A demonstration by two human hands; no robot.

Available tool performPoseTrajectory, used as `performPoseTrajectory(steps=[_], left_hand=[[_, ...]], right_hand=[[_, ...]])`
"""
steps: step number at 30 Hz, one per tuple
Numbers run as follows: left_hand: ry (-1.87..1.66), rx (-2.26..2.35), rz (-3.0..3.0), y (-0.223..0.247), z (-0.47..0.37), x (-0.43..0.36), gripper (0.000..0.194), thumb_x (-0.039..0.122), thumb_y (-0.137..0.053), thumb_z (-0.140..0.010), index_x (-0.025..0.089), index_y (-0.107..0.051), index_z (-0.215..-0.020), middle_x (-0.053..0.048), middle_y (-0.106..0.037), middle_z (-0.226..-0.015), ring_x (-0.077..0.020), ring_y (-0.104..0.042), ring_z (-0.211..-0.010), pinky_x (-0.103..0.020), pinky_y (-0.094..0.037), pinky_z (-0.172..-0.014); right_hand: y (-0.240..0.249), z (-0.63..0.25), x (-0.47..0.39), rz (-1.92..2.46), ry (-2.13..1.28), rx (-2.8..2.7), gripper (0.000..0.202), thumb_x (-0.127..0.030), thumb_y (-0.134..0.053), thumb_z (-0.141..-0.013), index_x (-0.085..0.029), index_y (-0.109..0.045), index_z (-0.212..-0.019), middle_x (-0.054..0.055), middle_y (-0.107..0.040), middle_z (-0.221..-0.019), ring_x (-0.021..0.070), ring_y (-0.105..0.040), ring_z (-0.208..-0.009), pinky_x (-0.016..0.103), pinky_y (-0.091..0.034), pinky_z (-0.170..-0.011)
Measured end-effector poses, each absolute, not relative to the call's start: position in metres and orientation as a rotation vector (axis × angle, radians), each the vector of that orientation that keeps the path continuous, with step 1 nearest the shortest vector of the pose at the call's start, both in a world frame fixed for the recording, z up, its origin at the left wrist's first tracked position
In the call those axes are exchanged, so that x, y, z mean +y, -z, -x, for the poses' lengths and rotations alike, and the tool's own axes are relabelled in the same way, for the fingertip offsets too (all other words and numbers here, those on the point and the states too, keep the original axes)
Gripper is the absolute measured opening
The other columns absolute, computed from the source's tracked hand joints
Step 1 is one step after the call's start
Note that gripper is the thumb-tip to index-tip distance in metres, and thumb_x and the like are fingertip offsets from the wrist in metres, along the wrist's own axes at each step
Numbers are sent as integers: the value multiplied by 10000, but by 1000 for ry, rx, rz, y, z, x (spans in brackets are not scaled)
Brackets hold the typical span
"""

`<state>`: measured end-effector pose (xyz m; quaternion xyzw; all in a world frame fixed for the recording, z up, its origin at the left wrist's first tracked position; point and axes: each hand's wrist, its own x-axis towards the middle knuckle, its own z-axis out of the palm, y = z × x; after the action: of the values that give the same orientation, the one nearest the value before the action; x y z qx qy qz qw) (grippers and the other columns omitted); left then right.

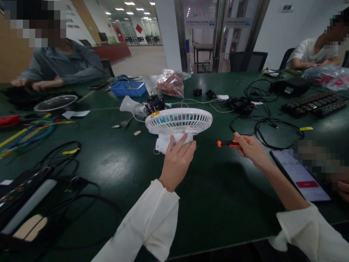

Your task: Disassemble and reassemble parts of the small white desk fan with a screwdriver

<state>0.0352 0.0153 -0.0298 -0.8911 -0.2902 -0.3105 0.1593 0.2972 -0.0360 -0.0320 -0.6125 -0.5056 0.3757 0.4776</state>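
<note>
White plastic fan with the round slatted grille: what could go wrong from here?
1. Slip: the screwdriver with the orange-and-black handle, held in the right hand, points at the fan right beside the left hand; it might jab that hand.
2. Shift: only the left hand appears to steady the fan, so a sideways push could slide it along the dark green table.
3. Knock: the dark-edged phone with a lit screen lies close to the right forearm, which could bump it.

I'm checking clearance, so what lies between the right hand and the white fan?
The head view shows the screwdriver, held in the right hand, pointing toward the fan; tip contact is unclear.
</note>
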Motion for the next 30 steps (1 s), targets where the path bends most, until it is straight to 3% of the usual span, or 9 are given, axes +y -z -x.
performPoseTrajectory(steps=[5, 10, 14, 22, 27, 30], left_hand=[[833, -824, 2558, 31, -35, 14, 282, 96, -478, -912, 142, -587, -1167, -95, -683, -1159, -282, -500, -1278, -589, -338, -1108], [801, -814, 2566, 31, -37, 13, 295, 79, -457, -913, 136, -581, -1175, -104, -679, -1162, -287, -487, -1289, -608, -327, -1111], [805, -771, 2560, 33, -38, 13, 290, 78, -464, -912, 137, -578, -1173, -100, -684, -1150, -283, -482, -1294, -611, -324, -1115], [788, -552, 2563, 39, -57, 20, 265, 54, -460, -907, 107, -592, -1130, -122, -697, -1107, -263, -544, -1235, -606, -342, -1114], [814, -520, 2576, 47, -87, 58, 263, 67, -453, -917, 117, -595, -1133, -120, -701, -1091, -240, -558, -1220, -614, -289, -1132], [770, -458, 2580, 51, -112, 87, 254, 76, -426, -931, 125, -602, -1108, -111, -704, -1079, -228, -578, -1195, -604, -324, -1114]], right_hand=[[34, -298, -34, 1350, -1034, -1121, 477, -632, -479, -853, -172, -589, -790, -57, -408, -465, 77, -360, -407, 206, -251, -393], [30, -297, -35, 1206, -1149, -1043, 234, -394, -639, -806, -202, -564, -917, -82, -409, -516, 68, -340, -437, 188, -267, -410], [25, -299, -38, 1127, -1179, -1023, 232, -310, -647, -789, -220, -541, -974, -88, -421, -544, 67, -352, -455, 188, -317, -434], [26, -321, -36, 1275, -1123, -1009, 258, -421, -665, -787, -191, -562, -842, -85, -413, -467, 56, -341, -379, 184, -276, -374], [38, -334, -28, 1349, -1060, -860, 357, -510, -676, -755, -190, -520, -730, -87, -395, -418, 45, -283, -338, 175, -254, -336], [47, -341, -23, 1390, -935, -766, 393, -545, -681, -733, -191, -515, -694, -88, -370, -394, 49, -260, -319, 182, -221, -302]])
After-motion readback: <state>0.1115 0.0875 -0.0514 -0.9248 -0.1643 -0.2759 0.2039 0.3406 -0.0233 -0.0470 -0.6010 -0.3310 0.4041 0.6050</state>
